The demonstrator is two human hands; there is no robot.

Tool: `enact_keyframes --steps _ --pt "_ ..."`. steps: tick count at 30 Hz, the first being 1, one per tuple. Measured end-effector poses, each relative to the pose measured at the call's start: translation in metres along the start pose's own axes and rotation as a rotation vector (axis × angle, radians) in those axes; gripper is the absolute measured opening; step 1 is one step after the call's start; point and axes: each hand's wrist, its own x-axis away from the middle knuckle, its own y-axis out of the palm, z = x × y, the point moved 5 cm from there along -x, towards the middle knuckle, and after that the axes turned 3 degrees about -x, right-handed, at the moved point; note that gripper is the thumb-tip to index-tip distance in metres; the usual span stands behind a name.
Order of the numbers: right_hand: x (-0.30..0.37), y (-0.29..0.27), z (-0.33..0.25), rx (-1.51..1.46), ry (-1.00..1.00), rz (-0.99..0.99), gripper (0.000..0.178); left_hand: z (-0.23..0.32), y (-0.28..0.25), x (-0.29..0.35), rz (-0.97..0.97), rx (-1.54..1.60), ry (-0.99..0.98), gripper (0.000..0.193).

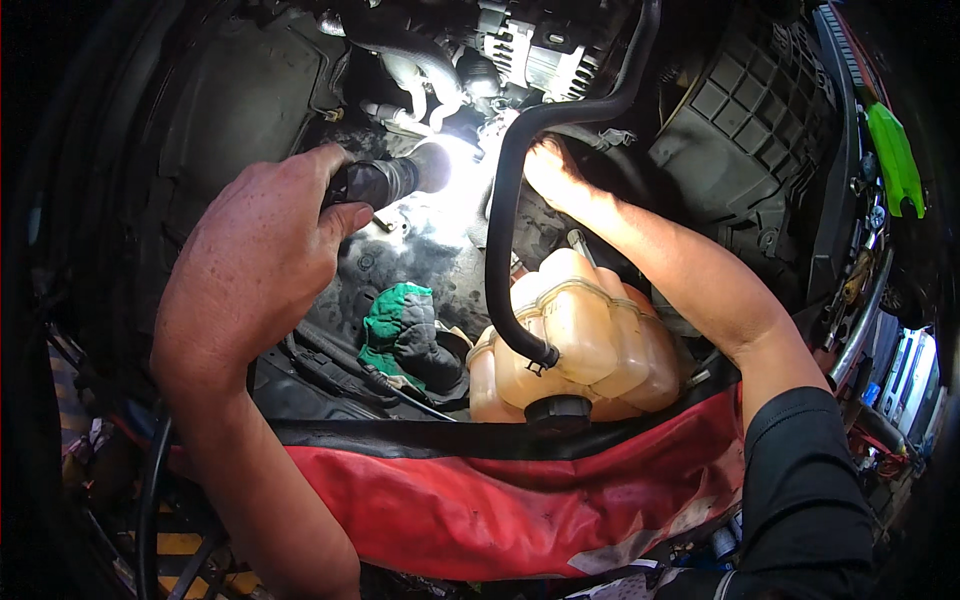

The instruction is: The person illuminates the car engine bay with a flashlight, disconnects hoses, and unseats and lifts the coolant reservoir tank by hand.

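Observation:
In my left hand (265, 240) is a black flashlight (375, 185), gripped around its body. Its bright beam points right, into the engine bay. My right hand (555, 170) reaches deep in from the right, behind a bent black rubber hose (508, 180). Glare and the hose hide its fingertips, so I cannot see whether they hold anything. Below my right forearm stands a yellowed plastic coolant tank (580, 330) with a black cap (558, 412); the hose runs down onto its fitting. Metal pipes (425, 80) lie just beyond the lit spot.
A green and grey cloth glove (400, 330) lies left of the tank. A red fender cover (480, 510) drapes over the near edge. At the top sits a silver alternator (545, 55). A black ribbed plastic housing (745, 120) and a bright green piece (893, 155) are at the right.

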Motion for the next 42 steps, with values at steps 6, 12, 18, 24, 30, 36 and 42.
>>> enact_keyframes --steps 6,12,18,24,30,36,42 --pt "0.005 0.022 0.006 -0.098 0.094 -0.129 0.009 -0.001 0.001 -0.003 0.015 0.027 0.031 0.047" --pt "0.004 -0.015 0.01 -1.137 0.578 0.071 0.018 -0.005 0.009 0.003 0.107 0.052 0.136 0.044" --pt "-0.001 0.0 0.009 -1.706 0.959 0.16 0.028 -0.011 0.015 0.001 0.143 -0.045 0.118 0.049" --pt "0.009 -0.035 0.014 -1.309 0.611 0.18 0.028 -0.012 0.015 0.001 0.126 -0.018 0.081 0.047" --pt "0.001 -0.06 0.002 -1.021 0.351 0.211 0.031 -0.005 0.015 0.001 0.096 -0.028 0.097 0.048" --pt "-0.005 -0.066 0.0 -1.225 0.25 0.291 0.037 -0.004 0.013 0.002 0.114 -0.045 0.079 0.051" --pt "0.005 -0.05 0.008 -1.184 0.423 0.166 0.04 0.0 0.013 0.004 0.129 -0.094 0.103 0.052"
